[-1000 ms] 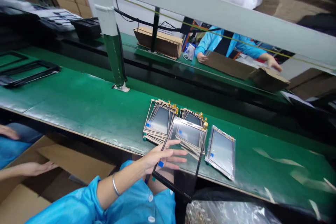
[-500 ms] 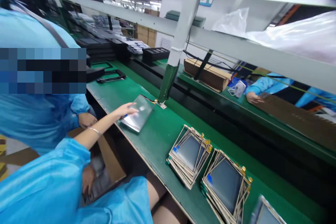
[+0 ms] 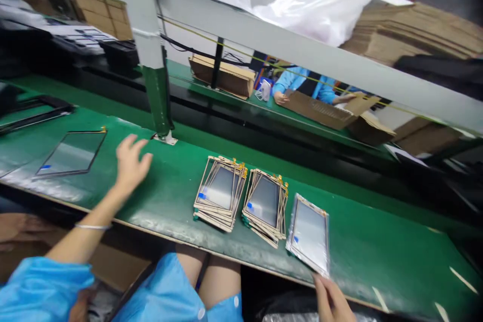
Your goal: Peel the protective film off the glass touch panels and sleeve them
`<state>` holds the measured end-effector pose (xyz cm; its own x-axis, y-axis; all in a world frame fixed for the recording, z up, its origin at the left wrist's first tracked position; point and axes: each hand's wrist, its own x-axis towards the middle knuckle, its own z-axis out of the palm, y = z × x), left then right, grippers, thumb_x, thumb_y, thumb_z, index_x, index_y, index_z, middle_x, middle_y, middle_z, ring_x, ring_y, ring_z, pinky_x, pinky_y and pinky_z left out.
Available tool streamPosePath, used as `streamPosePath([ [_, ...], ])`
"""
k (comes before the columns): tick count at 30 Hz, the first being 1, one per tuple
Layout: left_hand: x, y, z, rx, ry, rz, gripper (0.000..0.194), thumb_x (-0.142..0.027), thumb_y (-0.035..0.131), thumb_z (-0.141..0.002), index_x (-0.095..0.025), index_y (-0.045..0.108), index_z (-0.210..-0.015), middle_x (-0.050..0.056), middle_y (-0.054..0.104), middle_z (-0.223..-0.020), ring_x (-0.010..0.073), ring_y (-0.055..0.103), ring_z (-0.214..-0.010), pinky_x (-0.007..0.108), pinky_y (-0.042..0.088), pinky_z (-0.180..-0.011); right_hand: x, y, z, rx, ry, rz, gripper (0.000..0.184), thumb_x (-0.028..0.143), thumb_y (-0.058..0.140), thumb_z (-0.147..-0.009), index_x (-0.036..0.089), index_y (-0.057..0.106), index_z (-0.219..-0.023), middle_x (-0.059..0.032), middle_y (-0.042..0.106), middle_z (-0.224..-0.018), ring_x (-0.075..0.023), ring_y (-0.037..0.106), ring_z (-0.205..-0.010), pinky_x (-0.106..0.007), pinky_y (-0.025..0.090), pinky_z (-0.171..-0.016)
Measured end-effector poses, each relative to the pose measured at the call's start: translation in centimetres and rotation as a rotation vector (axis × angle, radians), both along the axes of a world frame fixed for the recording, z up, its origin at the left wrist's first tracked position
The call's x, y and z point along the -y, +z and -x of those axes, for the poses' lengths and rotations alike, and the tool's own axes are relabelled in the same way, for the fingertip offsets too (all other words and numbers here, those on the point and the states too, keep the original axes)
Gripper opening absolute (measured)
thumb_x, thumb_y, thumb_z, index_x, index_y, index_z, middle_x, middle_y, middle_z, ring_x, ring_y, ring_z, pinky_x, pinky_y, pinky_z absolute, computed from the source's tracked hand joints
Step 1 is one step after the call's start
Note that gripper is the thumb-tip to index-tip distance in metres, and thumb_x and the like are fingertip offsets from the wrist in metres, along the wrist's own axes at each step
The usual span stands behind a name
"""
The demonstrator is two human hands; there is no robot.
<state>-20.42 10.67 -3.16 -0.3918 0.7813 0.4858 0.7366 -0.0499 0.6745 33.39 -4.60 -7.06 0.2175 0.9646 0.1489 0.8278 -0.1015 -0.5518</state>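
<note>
My left hand (image 3: 132, 163) is raised over the green bench with its fingers spread and nothing in them. To its left lies a single touch panel (image 3: 73, 153), clear glass with a dark border, a blue tab and a gold connector. My right hand (image 3: 332, 299) is at the front edge, its fingers closed at the lower corner of a plastic-wrapped panel (image 3: 311, 234). Between the hands sit two fanned stacks of light-framed panels, the left stack (image 3: 221, 193) and the right stack (image 3: 265, 206), each with blue tabs and gold connectors.
A white-and-green post (image 3: 151, 60) rises from the bench (image 3: 377, 246) beyond my left hand. Black frames (image 3: 37, 110) lie at the far left. Across the line, another person's hands hold cardboard (image 3: 319, 108). A plastic bag (image 3: 313, 10) rests on the upper rail.
My left hand has let go of the touch panel, which now lies farther left of the post. The view has swung right, bringing my right hand and the whole wrapped panel into sight.
</note>
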Motion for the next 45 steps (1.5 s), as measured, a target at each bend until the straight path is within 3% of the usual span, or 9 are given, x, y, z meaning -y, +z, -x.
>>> streamPosePath([
  [2,-0.6,-0.8,-8.4,-0.047,-0.331,0.040,0.025,-0.031,0.053,-0.084,-0.022,0.065,-0.103,0.005,0.060,-0.122,0.0258,0.043,-0.125,0.042,0.023,-0.111,-2.2,-1.6,1.6,-0.061,0.044,-0.108,0.053,0.066,0.035,-0.085,0.023,0.065,-0.091,-0.0147,0.065,-0.103,-0.0292,0.060,-0.101,-0.047,0.048,-0.091],
  [5,-0.9,-1.4,-19.8,-0.078,-0.849,0.149,0.021,-0.027,0.054,-0.082,-0.023,0.068,-0.097,0.008,0.054,-0.133,0.0269,0.031,-0.135,0.043,0.011,-0.115,-6.7,-3.1,4.2,-0.071,0.102,-0.205,0.048,0.054,0.039,-0.087,0.014,0.064,-0.098,-0.0193,0.061,-0.115,-0.0313,0.053,-0.112,-0.052,0.039,-0.098],
  [10,-2.2,-2.7,-28.1,-0.122,-0.833,0.346,0.038,-0.020,0.055,-0.076,-0.010,0.061,-0.113,0.021,0.042,-0.142,0.0326,0.020,-0.140,0.048,-0.008,-0.113,-11.4,-4.9,6.5,-0.104,0.093,-0.193,0.052,0.050,0.035,-0.087,0.012,0.059,-0.113,-0.0198,0.059,-0.118,-0.0321,0.051,-0.115,-0.052,0.037,-0.098],
  [16,-3.9,-4.2,-29.3,-0.124,-0.747,0.483,0.067,-0.032,0.052,-0.079,-0.004,0.036,-0.138,0.024,0.028,-0.149,0.0345,0.013,-0.142,0.050,-0.010,-0.112,-13.7,-5.7,7.2,-0.276,0.052,-0.164,0.057,0.044,0.040,-0.082,0.008,0.052,-0.124,-0.0210,0.050,-0.132,-0.0325,0.043,-0.125,-0.051,0.030,-0.106],
  [22,-4.8,-3.9,-29.6,-0.162,-0.723,0.531,0.066,-0.040,0.051,-0.079,-0.005,0.040,-0.134,0.025,0.031,-0.147,0.0363,0.011,-0.142,0.051,-0.011,-0.111,-15.5,-4.7,7.6,-0.572,-0.069,-0.212,0.062,0.047,0.045,-0.077,0.008,0.048,-0.124,-0.0219,0.048,-0.134,-0.0302,0.043,-0.127,-0.046,0.031,-0.106],
  [26,-4.8,-3.8,-29.2,-0.171,-0.725,0.541,0.060,-0.042,0.051,-0.080,-0.004,0.049,-0.127,0.026,0.031,-0.147,0.0340,0.014,-0.142,0.048,-0.007,-0.113,-16.3,-4.6,7.8,-0.841,-0.130,-0.203,0.068,0.049,0.049,-0.075,0.009,0.038,-0.128,-0.0240,0.055,-0.127,-0.0282,0.059,-0.109,-0.042,0.050,-0.084],
  [30,-5.3,-3.6,-29.1,-0.111,-0.707,0.555,0.055,-0.037,0.057,-0.077,-0.004,0.054,-0.122,0.025,0.034,-0.146,0.0344,0.017,-0.141,0.051,-0.003,-0.113,-16.9,-4.7,7.4,-1.054,-0.124,-0.159,0.065,0.050,0.060,-0.065,0.012,0.048,-0.116,-0.0178,0.070,-0.100,-0.0260,0.068,-0.084,-0.035,0.053,-0.065],
  [37,-6.9,-2.7,-29.6,0.230,-0.728,0.420,0.050,-0.020,0.055,-0.077,-0.015,0.053,-0.127,0.014,0.049,-0.137,0.0270,0.040,-0.131,0.044,0.025,-0.111,-16.2,-3.7,7.4,-1.170,-0.154,-0.181,0.056,0.053,0.069,-0.057,0.018,0.054,-0.098,-0.0112,0.071,-0.097,-0.0229,0.069,-0.083,-0.028,0.052,-0.062],
  [45,-5.1,-2.4,-30.1,0.726,-0.784,0.292,0.047,-0.024,0.052,-0.084,-0.018,0.048,-0.130,0.014,0.040,-0.145,0.0239,0.040,-0.132,0.036,0.040,-0.102,-16.6,-2.8,7.4,-0.967,-0.189,-0.112,0.046,0.066,0.059,-0.060,0.021,0.051,-0.068,-0.0031,0.062,-0.053,-0.0192,0.060,-0.048,-0.028,0.044,-0.045],
])
